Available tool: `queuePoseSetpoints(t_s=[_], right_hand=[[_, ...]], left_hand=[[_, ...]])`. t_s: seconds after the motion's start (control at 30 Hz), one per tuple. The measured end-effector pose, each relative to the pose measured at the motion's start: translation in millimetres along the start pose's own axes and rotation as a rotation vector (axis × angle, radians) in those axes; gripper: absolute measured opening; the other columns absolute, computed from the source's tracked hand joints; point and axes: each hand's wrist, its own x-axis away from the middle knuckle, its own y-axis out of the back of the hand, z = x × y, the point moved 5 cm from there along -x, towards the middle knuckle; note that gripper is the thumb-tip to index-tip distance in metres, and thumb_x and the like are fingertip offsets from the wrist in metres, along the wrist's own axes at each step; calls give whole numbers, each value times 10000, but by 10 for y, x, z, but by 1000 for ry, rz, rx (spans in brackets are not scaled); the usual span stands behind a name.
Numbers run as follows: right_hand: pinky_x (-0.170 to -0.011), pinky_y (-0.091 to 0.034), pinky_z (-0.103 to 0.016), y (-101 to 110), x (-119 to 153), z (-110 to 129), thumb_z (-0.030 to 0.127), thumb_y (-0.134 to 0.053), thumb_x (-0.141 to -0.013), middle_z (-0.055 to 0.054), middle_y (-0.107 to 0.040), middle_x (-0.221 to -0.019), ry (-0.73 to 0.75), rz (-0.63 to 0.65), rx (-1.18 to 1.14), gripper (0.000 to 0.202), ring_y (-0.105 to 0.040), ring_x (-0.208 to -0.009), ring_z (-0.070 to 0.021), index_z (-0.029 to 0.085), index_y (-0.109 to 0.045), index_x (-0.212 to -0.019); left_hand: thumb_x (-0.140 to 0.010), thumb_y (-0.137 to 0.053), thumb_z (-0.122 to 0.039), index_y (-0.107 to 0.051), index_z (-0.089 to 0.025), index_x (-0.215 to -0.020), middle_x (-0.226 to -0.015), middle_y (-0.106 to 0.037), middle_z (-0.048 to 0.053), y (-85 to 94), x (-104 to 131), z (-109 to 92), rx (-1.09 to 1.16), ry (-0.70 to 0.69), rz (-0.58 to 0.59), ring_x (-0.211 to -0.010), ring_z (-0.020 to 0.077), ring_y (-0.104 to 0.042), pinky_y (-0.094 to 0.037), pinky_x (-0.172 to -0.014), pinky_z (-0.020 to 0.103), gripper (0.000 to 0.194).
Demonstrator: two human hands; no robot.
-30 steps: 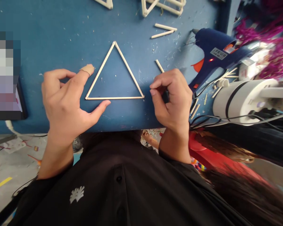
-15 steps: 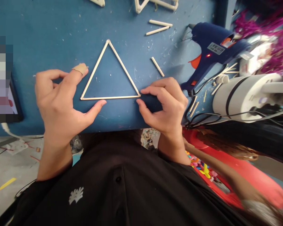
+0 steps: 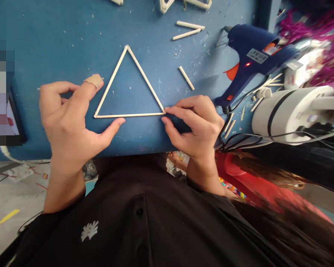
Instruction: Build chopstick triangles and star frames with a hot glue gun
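A triangle of pale sticks lies flat on the blue table, its tip pointing away from me. At its left side is my left hand, thumb and fingers spread apart, holding nothing; a tan bandage wraps one finger. My right hand is at the lower right corner, with a fingertip touching or nearly touching the joint and the thumb just below, apart from it. A short loose stick lies beyond my right hand. Two more sticks form a narrow V farther up.
On the right are a blue glue gun with a red light, a white cylinder, cables and purple strands. Stick frames show at the top edge. A screen stands left. Dark hair of another person blurs at lower right.
My right index finger has shifted slightly closer to the triangle's corner. At lower right, the other person's arm has gone from its place and dark hair now covers part of the red container.
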Motion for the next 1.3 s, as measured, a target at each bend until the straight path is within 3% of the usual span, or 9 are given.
queuePoseSetpoints(t_s=[0.23, 0.47, 0.63, 0.83, 1.07, 1.3], right_hand=[[-858, -665, -478, 0, 8, -33, 238, -804, -924, -61, -784, -1033, -46, 22, 0, 291, -758, -947, -276, 305, -836, -1205], [-746, -660, -438, 10, -21, -24, 197, -770, -954, -36, -813, -939, -60, 15, -4, 171, -766, -826, -234, 310, -869, -1033], [-700, -639, -399, 27, -30, -45, 205, -821, -941, -19, -803, -865, -102, -44, -39, 117, -747, -752, -203, 308, -877, -934], [-707, -644, -393, 37, -42, -43, 233, -836, -938, -27, -813, -873, -135, -40, -29, 86, -754, -759, -208, 305, -876, -916], [-706, -653, -366, 21, -53, 1, 169, -794, -965, -28, -816, -901, -24, -63, -55, 123, -773, -787, -189, 267, -869, -973], [-744, -657, -359, 27, -57, 7, 127, -801, -938, -28, -813, -911, -25, -44, -73, 131, -773, -808, -191, 250, -846, -953]], left_hand=[[-761, -921, -535, -699, -206, -1525, -1354, -809, 87, 0, 8, 12, -24, -3, -18, -1194, 416, -696, -630, -955, 582, 862], [-749, -925, -487, -702, -248, -1537, -1372, -804, 43, 3, 9, 6, -11, 46, 0, -1197, 399, -691, -616, -1009, 596, 854], [-809, -920, -395, -618, -355, -1618, -1443, -768, -19, 30, 15, -20, -44, 124, 101, -1295, 389, -662, -599, -1109, 594, 864], [-854, -891, -403, -585, -397, -1638, -1439, -770, -36, 45, 13, -37, -46, 118, 101, -1312, 387, -661, -601, -1093, 603, 842], [-799, -931, -455, -673, -266, -1564, -1360, -804, 53, 4, 9, -10, 3, 48, 19, -1219, 401, -663, -602, -1016, 608, 829], [-812, -932, -466, -630, -306, -1610, -1398, -779, 27, -2, 28, 19, 21, 58, 55, -1258, 418, -641, -580, -1041, 623, 868]])
